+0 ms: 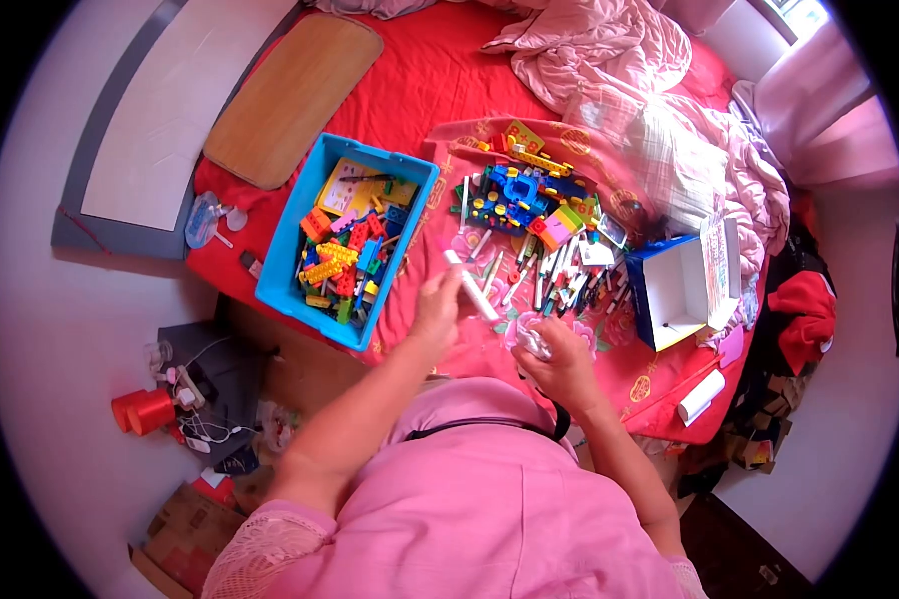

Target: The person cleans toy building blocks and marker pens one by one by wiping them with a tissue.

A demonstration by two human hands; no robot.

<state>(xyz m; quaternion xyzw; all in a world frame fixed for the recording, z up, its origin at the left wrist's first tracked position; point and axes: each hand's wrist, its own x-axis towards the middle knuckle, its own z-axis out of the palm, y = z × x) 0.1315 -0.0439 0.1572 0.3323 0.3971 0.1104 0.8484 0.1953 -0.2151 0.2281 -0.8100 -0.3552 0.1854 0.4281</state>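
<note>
My left hand (437,311) is closed on a thick white marker (471,287), which slants down to the right in front of my fingers. Beside it, my right hand (561,361) is wrapped round a crumpled white wipe (532,344); part of it is hidden by the fingers. Both hands are above the near edge of the red bed cover. Just beyond them lies a pile of markers (567,278) in white barrels with coloured ends. Behind that pile, blue, yellow and green building bricks (525,196) are heaped together.
A blue plastic bin (267,283) of bricks and a booklet stands left of the heap. An open blue-and-white box (681,284) is on the right, near a white roll (701,397). A wooden board (295,95) and rumpled pink bedding (609,50) lie farther back.
</note>
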